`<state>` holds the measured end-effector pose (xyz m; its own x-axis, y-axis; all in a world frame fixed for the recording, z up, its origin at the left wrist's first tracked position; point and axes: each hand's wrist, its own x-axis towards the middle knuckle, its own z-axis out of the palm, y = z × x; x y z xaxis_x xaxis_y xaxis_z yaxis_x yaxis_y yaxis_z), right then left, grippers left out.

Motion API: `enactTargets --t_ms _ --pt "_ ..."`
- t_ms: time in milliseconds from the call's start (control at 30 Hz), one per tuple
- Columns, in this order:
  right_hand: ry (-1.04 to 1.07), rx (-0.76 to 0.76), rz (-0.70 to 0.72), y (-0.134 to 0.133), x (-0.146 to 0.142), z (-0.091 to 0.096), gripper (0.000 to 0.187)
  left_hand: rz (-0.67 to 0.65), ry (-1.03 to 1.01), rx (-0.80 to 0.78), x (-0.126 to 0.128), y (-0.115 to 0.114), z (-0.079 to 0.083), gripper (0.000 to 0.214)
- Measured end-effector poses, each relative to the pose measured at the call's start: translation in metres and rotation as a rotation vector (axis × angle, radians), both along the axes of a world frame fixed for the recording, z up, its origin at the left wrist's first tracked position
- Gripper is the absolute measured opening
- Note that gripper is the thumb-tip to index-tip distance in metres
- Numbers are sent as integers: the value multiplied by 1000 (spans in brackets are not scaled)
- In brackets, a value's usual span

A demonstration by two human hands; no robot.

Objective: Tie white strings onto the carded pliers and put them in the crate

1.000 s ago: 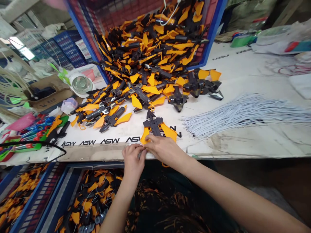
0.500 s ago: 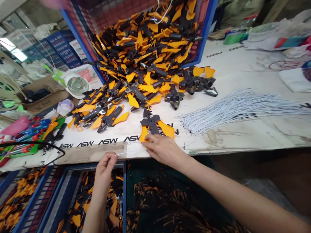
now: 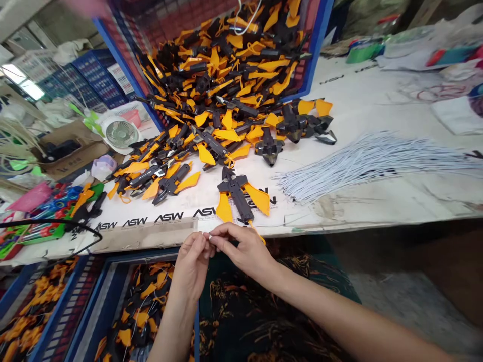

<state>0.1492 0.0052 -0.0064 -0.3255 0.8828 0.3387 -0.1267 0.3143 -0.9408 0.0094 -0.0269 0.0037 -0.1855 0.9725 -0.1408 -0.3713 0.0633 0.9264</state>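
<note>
My left hand (image 3: 194, 256) and my right hand (image 3: 241, 251) meet at the table's front edge, fingertips pinched together. A small bit of white string (image 3: 210, 238) shows between them; the rest of it is hidden by the fingers. Just beyond my hands lies a black toy with orange wings (image 3: 237, 193), flat on the table, its pointed end facing away from me. An orange loop (image 3: 257, 233) at its near end hangs by my right hand, partly covered by it.
A blue crate (image 3: 315, 55) tipped on its side spills black-and-orange toys (image 3: 215, 141) onto the table. A bundle of pale strings (image 3: 362, 163) lies to the right. Below the edge at left stands another crate (image 3: 94, 296) with similar toys. A small fan (image 3: 121, 133) stands at back left.
My right hand has come off the winged toy and moved left and toward me. My left hand has moved right, so the fingertips now meet at the white string.
</note>
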Motion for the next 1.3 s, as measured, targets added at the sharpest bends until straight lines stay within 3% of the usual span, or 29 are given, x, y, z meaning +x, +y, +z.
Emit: enactTargets --t_ms 67,167,267,400,533,633,733,833,867,967,1033,1067,1133,1233,1300 --pt "-27 -61 0 0 3 1 10 98 65 26 7 4 -5 33" --pt "-90 -128 -38 5 10 1 11 154 455 163 10 7 -8 22" --pt "-66 -245 25 12 17 -3 15 125 935 399 6 7 -6 9" --pt "63 -480 206 18 25 -9 26 106 1443 759 -3 11 -1 12" --pt "121 -614 210 19 30 -11 37 -15 1725 998 -12 17 2 18" --pt "170 -658 214 16 28 -13 37 -10 1714 1100 -13 18 3 22" --pt "226 -645 204 13 22 -17 39 95 1603 1038 -6 15 -2 18" --pt "247 -549 125 8 15 -20 35 172 1261 673 9 11 -11 3" --pt "212 -488 84 6 14 -21 31 160 1071 503 14 11 -14 9" --pt "-27 -154 -61 2 17 -21 21 -27 437 81 22 11 -20 31" --pt "-207 115 -115 2 22 -19 20 -151 218 -34 20 11 -20 37" --pt "-280 212 -117 3 24 -17 22 -178 228 -44 17 11 -19 37" --pt "-383 269 -80 8 28 -14 22 -161 459 18 9 11 -15 30" --pt "-444 64 51 17 32 -9 18 -145 969 301 -5 13 -7 18" --pt "-425 -144 178 22 34 -6 17 -193 1182 512 -12 15 -3 16"
